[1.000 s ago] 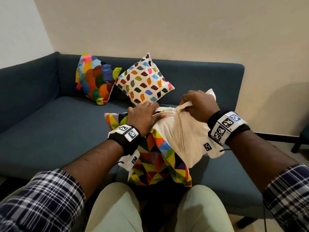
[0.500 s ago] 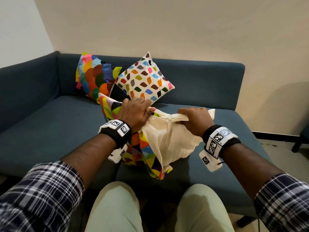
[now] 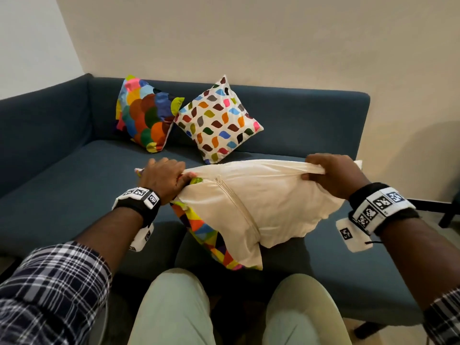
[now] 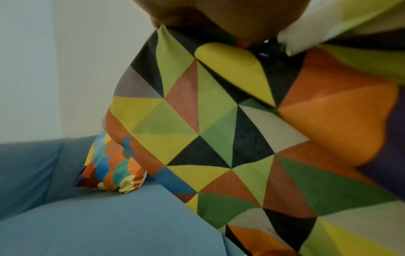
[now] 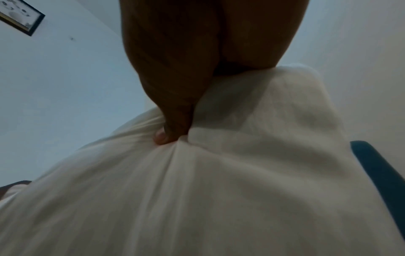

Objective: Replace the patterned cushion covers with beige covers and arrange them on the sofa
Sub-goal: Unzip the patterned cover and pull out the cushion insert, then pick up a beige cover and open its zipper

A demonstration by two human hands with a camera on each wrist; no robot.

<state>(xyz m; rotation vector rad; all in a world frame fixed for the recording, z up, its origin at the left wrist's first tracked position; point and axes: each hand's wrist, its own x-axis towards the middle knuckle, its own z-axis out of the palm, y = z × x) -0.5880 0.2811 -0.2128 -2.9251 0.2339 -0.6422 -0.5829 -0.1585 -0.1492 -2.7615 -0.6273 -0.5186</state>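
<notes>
A cushion in a triangle-patterned cover (image 3: 201, 230) lies across the sofa seat in front of my knees. Beige fabric with a zip seam (image 3: 268, 202) covers most of it, leaving only its left and lower edges visible. My left hand (image 3: 164, 175) grips the upper left corner, where the patterned cover (image 4: 219, 138) meets the beige edge. My right hand (image 3: 331, 173) pinches the beige fabric (image 5: 219, 190) at its upper right corner, and the top edge is stretched taut between both hands. Whether the beige piece is a cover or the inner pad, I cannot tell.
Two more patterned cushions lean on the backrest of the blue sofa (image 3: 62, 195): a scale-patterned one (image 3: 146, 115) and a white one with coloured leaf shapes (image 3: 219, 120). My knees (image 3: 174, 307) are below. A dark chair leg (image 3: 450, 210) stands at the right edge.
My hands have drawn apart, the right one going well to the right, and the bunched beige fabric is now stretched wide. The cushion has swung from hanging down to lying more level.
</notes>
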